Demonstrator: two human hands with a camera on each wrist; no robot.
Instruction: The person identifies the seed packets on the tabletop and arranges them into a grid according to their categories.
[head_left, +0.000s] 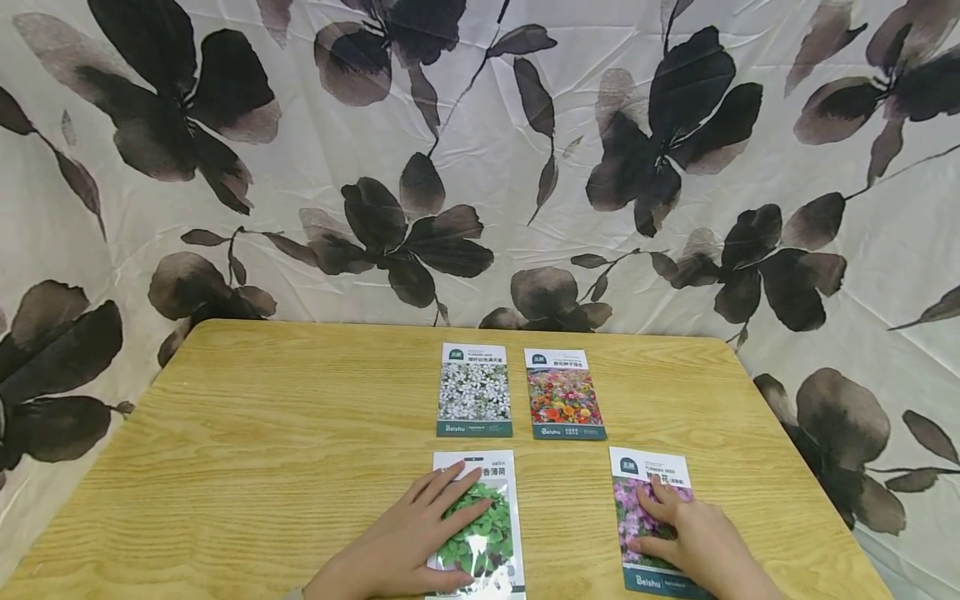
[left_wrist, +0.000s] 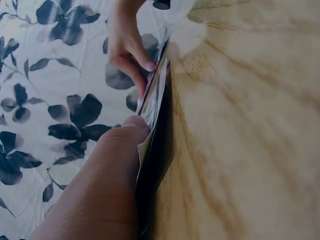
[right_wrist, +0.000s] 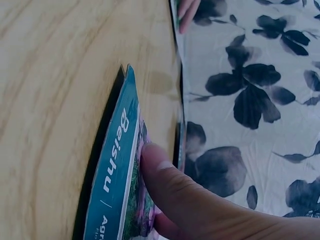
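Note:
My left hand (head_left: 420, 533) rests with spread, fairly straight fingers on a seed packet with green leaves (head_left: 498, 533) near the table's front edge. To the right, my right hand (head_left: 693, 533) touches a seed packet with pink-purple flowers (head_left: 628, 508), fingers and thumb laid on its face. In the right wrist view the thumb (right_wrist: 165, 175) presses beside the teal "Beishu" band of that purple flower packet (right_wrist: 112, 155). The left wrist view has the left thumb (left_wrist: 120, 150) on the leaf packet's edge, the packet seen nearly edge-on.
Behind the hands lie a white-flower seed packet (head_left: 474, 392) and a mixed-colour flower packet (head_left: 566, 396), side by side. The wooden table (head_left: 262, 450) extends far to the left. A floral cloth (head_left: 525, 167) hangs behind its back edge.

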